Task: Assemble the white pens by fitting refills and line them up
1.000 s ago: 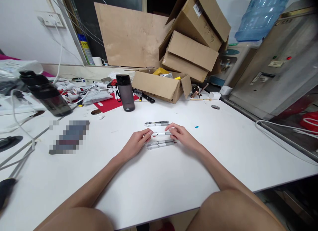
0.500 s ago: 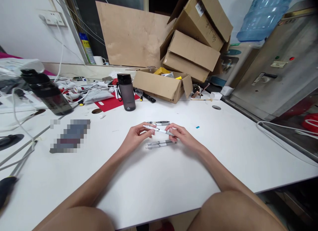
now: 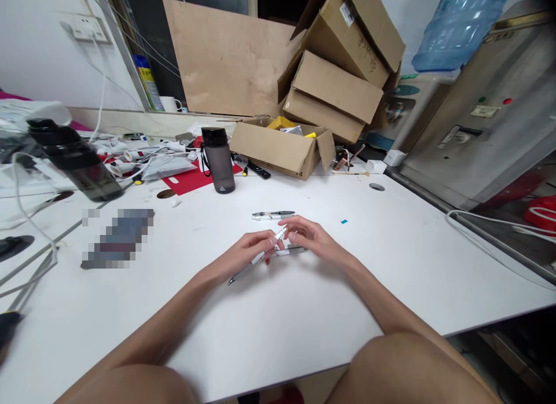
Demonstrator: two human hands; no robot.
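My left hand (image 3: 248,254) is closed round a pen (image 3: 271,246) held slantwise, its white end up by my right fingertips and its thin tip low on the left near the table. My right hand (image 3: 313,240) hovers close by the pen's upper end, fingers curled and slightly apart, touching or nearly touching it. Under my hands lie grey pens (image 3: 292,251) on the white table (image 3: 278,323). Two more pens (image 3: 273,215) lie side by side just beyond my hands.
A dark water bottle (image 3: 218,160) stands behind the pens, another bottle (image 3: 73,160) lies tilted at the left among cables. An open cardboard box (image 3: 280,146) and stacked boxes (image 3: 339,74) fill the back. A blurred-out object (image 3: 116,238) lies at the left. My knees show at the bottom.
The pen was held level between both hands. It now slants in my left hand, tip swung down to the left, and my right hand has loosened from its end.
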